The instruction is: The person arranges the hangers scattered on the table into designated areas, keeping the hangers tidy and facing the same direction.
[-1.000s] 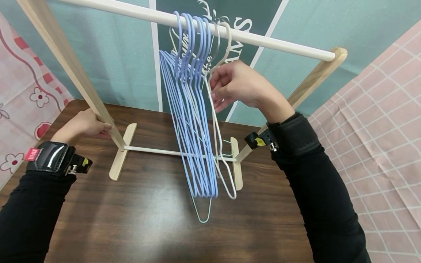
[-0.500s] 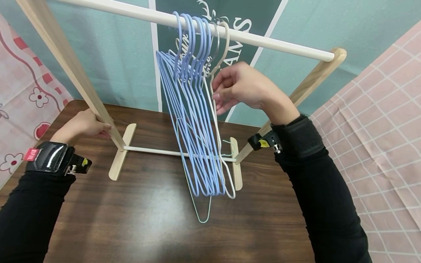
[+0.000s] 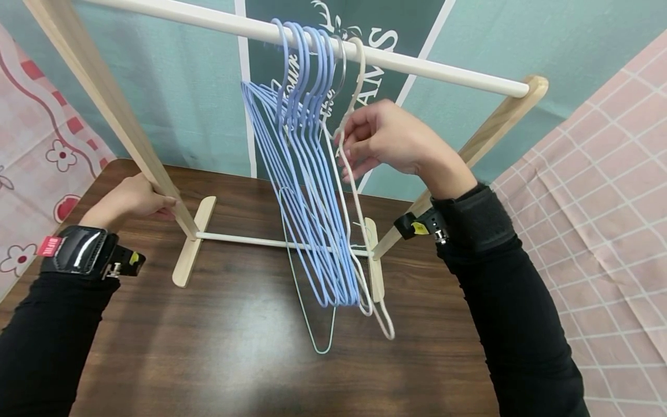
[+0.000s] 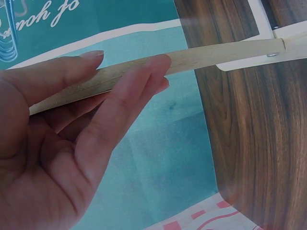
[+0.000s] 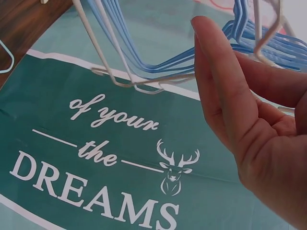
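Observation:
My left hand (image 3: 138, 197) grips the left wooden post (image 3: 112, 110) of a clothes rack low down; in the left wrist view, thumb and fingers lie on opposite sides of this post (image 4: 216, 53). My right hand (image 3: 391, 139) pinches a beige hanger (image 3: 362, 72) just below its hook, which stays over the white top bar (image 3: 458, 72). The right wrist view has that hand's (image 5: 249, 124) curved fingers in front of the hangers. Left of the beige one hang a white hanger with a metal hook and several blue hangers (image 3: 318, 231). A mint hanger (image 3: 321, 352) reaches lower behind them.
The rack's right wooden post (image 3: 490, 130) stands behind my right forearm. A white lower bar (image 3: 250, 239) joins the rack's feet on the dark wooden table (image 3: 208, 347). Behind is a teal cloth (image 3: 187, 116) with lettering; pink patterned cloths flank both sides.
My right hand has shifted slightly right. The beige hanger's lower end has swung right, away from the white one. The blue hangers have turned and fanned out. My left hand stays still.

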The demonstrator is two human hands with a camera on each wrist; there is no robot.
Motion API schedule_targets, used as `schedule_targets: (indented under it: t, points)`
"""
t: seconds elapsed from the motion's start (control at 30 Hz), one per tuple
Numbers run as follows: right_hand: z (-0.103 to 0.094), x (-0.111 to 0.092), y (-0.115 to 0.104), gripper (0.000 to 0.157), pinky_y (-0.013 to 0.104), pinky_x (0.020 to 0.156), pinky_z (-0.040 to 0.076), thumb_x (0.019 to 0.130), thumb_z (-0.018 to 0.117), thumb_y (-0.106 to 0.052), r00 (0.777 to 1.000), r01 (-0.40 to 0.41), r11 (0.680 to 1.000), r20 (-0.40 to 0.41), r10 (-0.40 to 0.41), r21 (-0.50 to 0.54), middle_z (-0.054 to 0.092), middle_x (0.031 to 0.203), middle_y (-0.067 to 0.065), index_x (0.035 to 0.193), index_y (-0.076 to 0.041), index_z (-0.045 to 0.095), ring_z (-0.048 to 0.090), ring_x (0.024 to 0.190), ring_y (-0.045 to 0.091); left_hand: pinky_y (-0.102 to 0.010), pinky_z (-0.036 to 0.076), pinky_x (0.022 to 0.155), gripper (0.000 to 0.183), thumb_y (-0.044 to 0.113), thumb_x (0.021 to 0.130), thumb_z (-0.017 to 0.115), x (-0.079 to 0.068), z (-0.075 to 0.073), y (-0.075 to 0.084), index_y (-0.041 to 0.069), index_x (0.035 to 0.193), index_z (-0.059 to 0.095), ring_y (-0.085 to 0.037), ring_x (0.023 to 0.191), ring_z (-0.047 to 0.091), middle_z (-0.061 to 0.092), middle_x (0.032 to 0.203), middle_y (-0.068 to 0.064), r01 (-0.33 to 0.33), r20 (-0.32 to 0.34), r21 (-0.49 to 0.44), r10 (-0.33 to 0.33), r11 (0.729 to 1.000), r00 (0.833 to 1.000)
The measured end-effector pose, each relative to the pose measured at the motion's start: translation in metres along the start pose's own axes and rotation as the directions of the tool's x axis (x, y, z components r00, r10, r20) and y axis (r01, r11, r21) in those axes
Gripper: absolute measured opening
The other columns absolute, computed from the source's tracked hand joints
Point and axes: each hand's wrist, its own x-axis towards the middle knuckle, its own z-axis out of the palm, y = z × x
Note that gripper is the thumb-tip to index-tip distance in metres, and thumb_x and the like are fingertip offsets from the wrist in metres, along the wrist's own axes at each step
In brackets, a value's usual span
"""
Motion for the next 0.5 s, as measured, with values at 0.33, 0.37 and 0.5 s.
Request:
schedule_targets:
  t: [0.33, 0.37, 0.5]
  points:
    - [-0.003, 0.0, 0.012, 0.01, 0.043, 0.065, 0.056, 0.087, 0.049, 0.011, 1.0, -0.026, 0.999, -0.013, 0.026, -0.045, 0.059, 0.076, 0.019, 0.096, 0.012, 0.053, 0.063, 0.066, 0.029, -0.036, 0.055, 0.056, 0.035, 0.009, 0.088, 0.055, 0.001, 0.0, 0.0, -0.018, 0.11, 0.052, -0.025, 0.063, 0.066, 0.064, 0.076, -0.026, -0.01, -0.008, 0.017, 0.01, 1.0, 1.0]
    - [-0.004, 0.001, 0.013, 0.01, 0.042, 0.065, 0.056, 0.087, 0.05, 0.011, 0.999, -0.035, 0.998, -0.016, 0.034, -0.05, 0.059, 0.076, 0.019, 0.096, 0.012, 0.053, 0.063, 0.065, 0.029, -0.035, 0.055, 0.056, 0.035, 0.009, 0.088, 0.055, 0.001, 0.001, 0.0, -0.019, 0.11, 0.051, -0.025, 0.063, 0.066, 0.063, 0.077, -0.027, -0.009, -0.01, 0.008, 0.009, 1.0, 1.0]
    - [-0.005, 0.002, 0.02, 0.012, 0.042, 0.065, 0.056, 0.087, 0.051, 0.011, 0.998, -0.064, 0.997, -0.022, 0.063, -0.047, 0.059, 0.077, 0.019, 0.099, 0.012, 0.053, 0.063, 0.066, 0.027, -0.034, 0.055, 0.056, 0.036, 0.008, 0.088, 0.055, 0.001, 0.001, 0.001, -0.019, 0.111, 0.05, -0.026, 0.064, 0.067, 0.062, 0.081, -0.031, -0.005, -0.007, -0.028, 0.005, 1.0, 1.0]
